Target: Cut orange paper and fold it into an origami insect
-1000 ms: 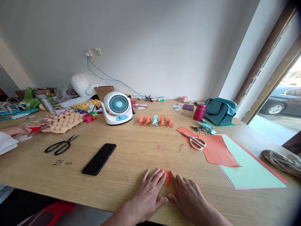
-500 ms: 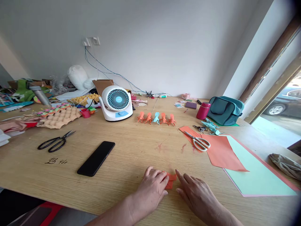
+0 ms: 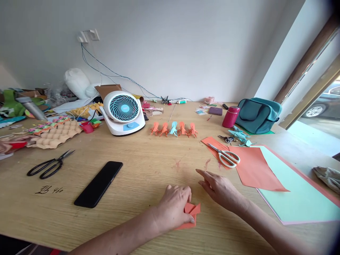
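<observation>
Near the front edge of the table lies a small folded piece of orange paper (image 3: 191, 209), with creases and a raised flap on its right side. My left hand (image 3: 174, 207) is closed on it, thumb on top, and covers its left part. Apart from the paper, above and to the right, my right hand (image 3: 220, 187) hovers with its fingers stretched out and nothing in them. Farther back stands a row of several folded paper figures (image 3: 173, 129), orange ones with a light blue one in the middle.
White-handled scissors (image 3: 228, 158) rest on orange sheets (image 3: 255, 166) at right. A black phone (image 3: 98, 184) and black scissors (image 3: 51, 165) lie left. Behind stand a fan (image 3: 123, 111), a pink bottle (image 3: 230, 117) and a teal bag (image 3: 259, 115). Another person's hand (image 3: 5, 147) shows far left.
My right hand has lifted off the folded paper and moved up and away. My left hand now has its thumb on the paper, where a flap stands out. The view has shifted slightly.
</observation>
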Motion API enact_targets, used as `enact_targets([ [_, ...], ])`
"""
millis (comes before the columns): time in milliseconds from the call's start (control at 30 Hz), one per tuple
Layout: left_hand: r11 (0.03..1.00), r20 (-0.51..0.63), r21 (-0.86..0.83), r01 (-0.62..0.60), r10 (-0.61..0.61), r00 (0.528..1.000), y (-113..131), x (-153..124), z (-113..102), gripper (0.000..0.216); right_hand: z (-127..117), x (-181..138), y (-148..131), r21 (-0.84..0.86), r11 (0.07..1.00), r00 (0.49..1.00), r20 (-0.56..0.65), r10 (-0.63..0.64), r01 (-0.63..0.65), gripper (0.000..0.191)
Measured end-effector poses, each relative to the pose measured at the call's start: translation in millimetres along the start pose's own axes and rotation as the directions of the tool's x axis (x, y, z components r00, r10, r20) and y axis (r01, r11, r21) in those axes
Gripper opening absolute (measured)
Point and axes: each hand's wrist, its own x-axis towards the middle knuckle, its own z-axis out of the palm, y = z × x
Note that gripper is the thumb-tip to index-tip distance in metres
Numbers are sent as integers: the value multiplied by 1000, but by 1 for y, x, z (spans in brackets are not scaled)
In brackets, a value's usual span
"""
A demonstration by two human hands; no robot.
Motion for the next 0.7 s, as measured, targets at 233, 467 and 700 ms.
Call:
enact_targets([
  [233, 824, -12, -564, -55, 58, 998, -3, 35, -33, 15, -10, 16, 11, 294, 952, 987, -107, 120, -84, 41],
  [467, 415, -164, -900, -135, -35, 986, -23, 71, -18, 32, 4, 32, -4, 778, 608, 967, -5, 255, -156, 36],
  [700, 469, -144, -877, -105, -47, 988, -30, 70, 4, 41, 23, 26, -7, 891, 421, 967, 71, 245, -172, 36],
])
